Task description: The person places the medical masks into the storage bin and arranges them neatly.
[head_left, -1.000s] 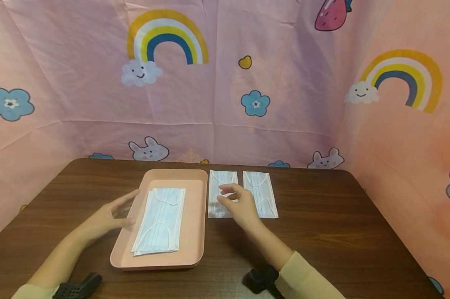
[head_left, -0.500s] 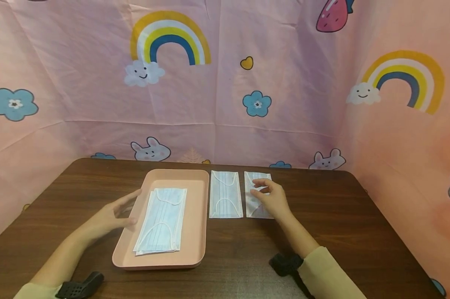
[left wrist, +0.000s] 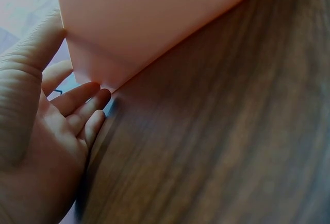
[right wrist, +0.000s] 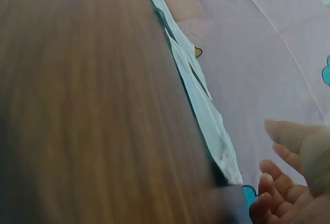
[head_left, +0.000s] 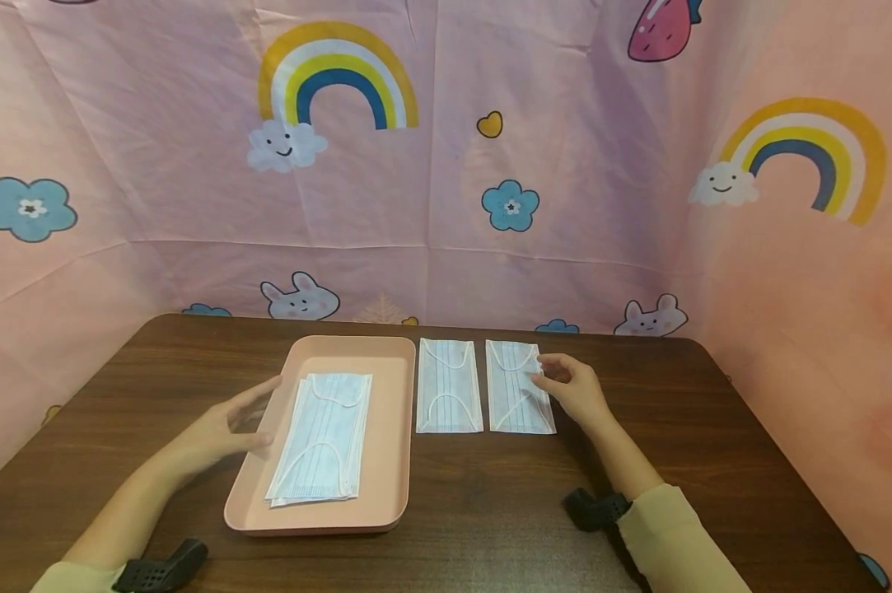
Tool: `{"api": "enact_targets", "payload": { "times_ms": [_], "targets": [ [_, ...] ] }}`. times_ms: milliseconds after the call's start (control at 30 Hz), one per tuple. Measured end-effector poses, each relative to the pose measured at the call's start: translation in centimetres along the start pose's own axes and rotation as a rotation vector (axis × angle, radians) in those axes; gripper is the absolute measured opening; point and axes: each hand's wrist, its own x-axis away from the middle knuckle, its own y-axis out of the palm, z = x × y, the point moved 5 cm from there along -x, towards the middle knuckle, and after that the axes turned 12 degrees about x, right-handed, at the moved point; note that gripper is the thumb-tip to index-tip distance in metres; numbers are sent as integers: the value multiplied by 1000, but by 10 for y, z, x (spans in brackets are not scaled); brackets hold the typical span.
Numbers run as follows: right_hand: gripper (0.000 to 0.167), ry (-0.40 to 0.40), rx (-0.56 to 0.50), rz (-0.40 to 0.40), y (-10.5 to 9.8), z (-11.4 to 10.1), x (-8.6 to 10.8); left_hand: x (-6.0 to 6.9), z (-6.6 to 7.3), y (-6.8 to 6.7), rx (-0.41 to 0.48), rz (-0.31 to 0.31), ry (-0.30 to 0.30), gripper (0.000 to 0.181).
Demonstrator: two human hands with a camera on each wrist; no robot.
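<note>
A pink tray [head_left: 386,461] holds a small stack of pale blue face masks [head_left: 319,441] with white ear loops. My left hand [head_left: 212,432] touches the tray's left side with thumb and fingertips spread apart; the left wrist view shows them against its outer wall. To the right of the tray, two face masks lie flat side by side, a left mask [head_left: 448,387] and a right mask [head_left: 518,391]. By the right mask's outer edge hovers my right hand [head_left: 579,394], fingers loosely bent, holding nothing. In the right wrist view its fingers [right wrist: 289,136] stand apart from the masks.
A dark brown wooden table [head_left: 675,445] bears everything. Pink cloth [head_left: 564,189] printed with rainbows and flowers hangs behind it and on both sides. Each wrist wears a black camera, such as the right wrist camera [head_left: 594,509].
My right hand has moved to the right, from above the left mask, across the right mask, to its outer edge. The left hand stays on the tray, and the masks lie as before.
</note>
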Motion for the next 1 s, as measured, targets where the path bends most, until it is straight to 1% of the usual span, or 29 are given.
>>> {"api": "enact_targets", "payload": {
  "times_ms": [200,367,567,733,867,1000],
  "targets": [
    [40,22,46,2,-2,12,-3,0,-2,1,13,-3,-17,78],
    [44,43,102,-36,0,18,-6,-1,-2,2,5,-3,-25,78],
    [50,24,178,-83,3,18,-10,-1,-2,2,6,5,-25,78],
    [53,9,224,-91,5,17,-12,-1,-3,2,-3,6,-28,78],
    [54,-9,280,-95,6,15,-14,-2,-3,1,9,2,-29,78],
    [53,-1,303,-104,8,13,-14,-1,-3,0,2,0,-38,78]
  ]
}}
